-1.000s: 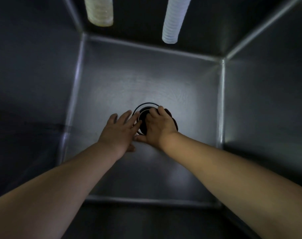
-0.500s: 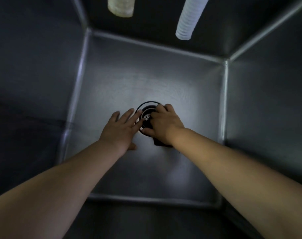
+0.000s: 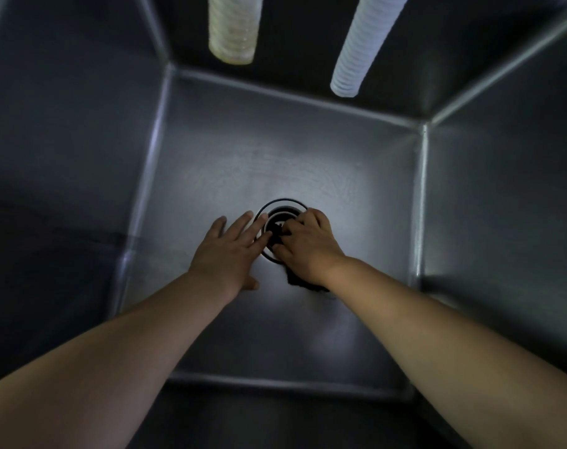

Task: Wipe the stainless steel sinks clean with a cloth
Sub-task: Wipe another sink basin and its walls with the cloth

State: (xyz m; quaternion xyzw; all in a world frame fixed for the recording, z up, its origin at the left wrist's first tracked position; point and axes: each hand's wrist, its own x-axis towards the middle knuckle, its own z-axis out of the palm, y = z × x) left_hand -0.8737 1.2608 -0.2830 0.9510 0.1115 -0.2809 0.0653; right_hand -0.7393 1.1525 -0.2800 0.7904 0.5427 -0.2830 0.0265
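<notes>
Deep steel sink (image 3: 211, 150), lit at the floor. Drain (image 3: 280, 210) near centre. Right hand (image 3: 308, 246) at the drain's 4 o'clock, fingers curled round a dark cloth (image 3: 303, 283), pressing it onto the drain. Left hand (image 3: 228, 251) at 8 o'clock, fingers straight and spread, flat on the floor, fingertips touching the drain ring. Two ribbed hoses (image 3: 233, 27) hanging in at 12 o'clock.

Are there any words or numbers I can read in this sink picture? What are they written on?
None. No word, number, label or sign shows anywhere in this picture.
The sink has bare steel walls and floor, no writing.
The two ribbed hoses, yellowish and white, carry no print.
The dark cloth under the right hand and the drain ring by the left hand show no marks either.
</notes>
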